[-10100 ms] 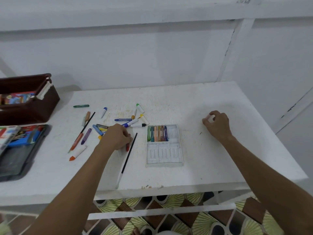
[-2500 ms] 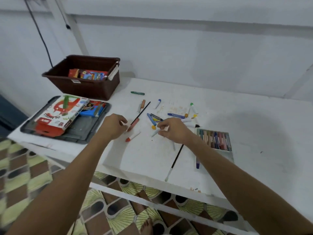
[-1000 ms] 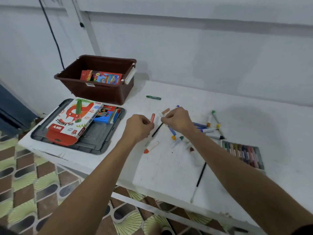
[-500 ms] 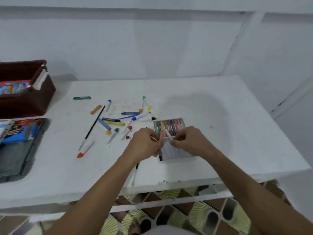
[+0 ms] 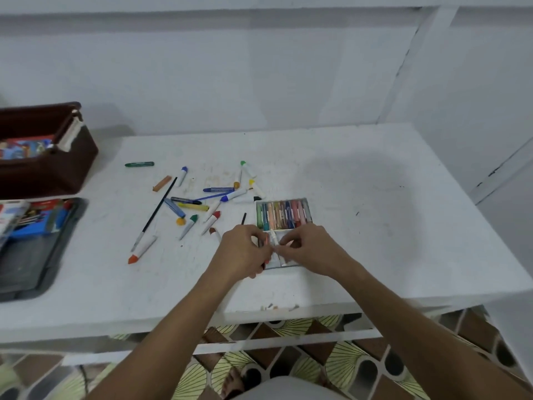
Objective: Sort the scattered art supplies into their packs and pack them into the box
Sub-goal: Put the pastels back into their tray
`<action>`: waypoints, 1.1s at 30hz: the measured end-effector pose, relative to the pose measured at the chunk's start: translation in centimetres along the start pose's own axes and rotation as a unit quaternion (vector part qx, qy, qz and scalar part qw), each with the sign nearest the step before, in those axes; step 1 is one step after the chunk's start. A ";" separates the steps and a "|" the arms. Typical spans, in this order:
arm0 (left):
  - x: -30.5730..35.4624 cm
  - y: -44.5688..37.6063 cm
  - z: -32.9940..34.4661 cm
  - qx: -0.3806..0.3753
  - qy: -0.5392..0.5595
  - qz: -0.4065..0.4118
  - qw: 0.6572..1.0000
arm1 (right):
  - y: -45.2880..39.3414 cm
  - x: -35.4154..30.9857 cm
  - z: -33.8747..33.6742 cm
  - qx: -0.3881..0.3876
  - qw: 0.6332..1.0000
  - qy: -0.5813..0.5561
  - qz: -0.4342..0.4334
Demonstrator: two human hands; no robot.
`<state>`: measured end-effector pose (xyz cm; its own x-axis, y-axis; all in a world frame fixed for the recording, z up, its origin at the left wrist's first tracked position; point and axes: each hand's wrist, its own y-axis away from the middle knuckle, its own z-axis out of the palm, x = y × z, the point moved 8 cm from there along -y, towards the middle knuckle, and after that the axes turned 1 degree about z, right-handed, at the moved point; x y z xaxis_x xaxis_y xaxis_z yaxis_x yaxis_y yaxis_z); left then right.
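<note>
A clear plastic pastel tray (image 5: pixel 309 210) lies near the table's middle; its far row holds several coloured oil pastels (image 5: pixel 282 213). Both hands meet over its near row. My left hand (image 5: pixel 242 251) grips an orange-red pastel (image 5: pixel 266 241) and at least one other stick. My right hand (image 5: pixel 310 249) pinches a white pastel (image 5: pixel 274 238), tilted over the tray. Loose markers (image 5: pixel 212 220), pastels (image 5: pixel 193 207) and a long black brush (image 5: pixel 157 210) lie scattered to the left. The brown box (image 5: pixel 72 166) stands at the far left.
A grey lid or tray (image 5: pixel 43 269) at the left edge holds pencil and pastel packs (image 5: pixel 17 217). A coloured pack (image 5: pixel 26 147) sits inside the brown box. A second black brush (image 5: pixel 243 218) pokes out beside my left hand. The table's front edge is close below my wrists.
The view swung back from the left side to the pastel tray. Both hands carried picked-up pastels from the scattered pile to the tray's near row, where they now hover.
</note>
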<state>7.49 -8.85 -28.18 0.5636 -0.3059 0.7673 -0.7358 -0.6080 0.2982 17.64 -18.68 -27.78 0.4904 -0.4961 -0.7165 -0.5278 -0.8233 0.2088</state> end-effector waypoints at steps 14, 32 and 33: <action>0.0 -0.7 -0.7 -0.023 -0.119 0.085 0.989 | -0.7 -0.5 0.6 -0.018 0.999 0.022 -0.045; 1.2 -2.0 0.6 -0.045 -0.362 0.137 0.921 | -0.7 -0.3 0.7 -0.034 0.992 0.102 -0.062; 1.2 -2.1 0.6 -0.043 -0.364 0.136 0.921 | -0.7 -0.2 0.7 -0.032 0.993 0.099 -0.061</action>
<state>9.88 -8.41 -28.26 0.4335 -0.8667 0.2466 -0.8961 -0.3858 0.2192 17.46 -17.78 -28.27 0.6777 -0.4316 -0.5953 -0.4143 -0.8930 0.1758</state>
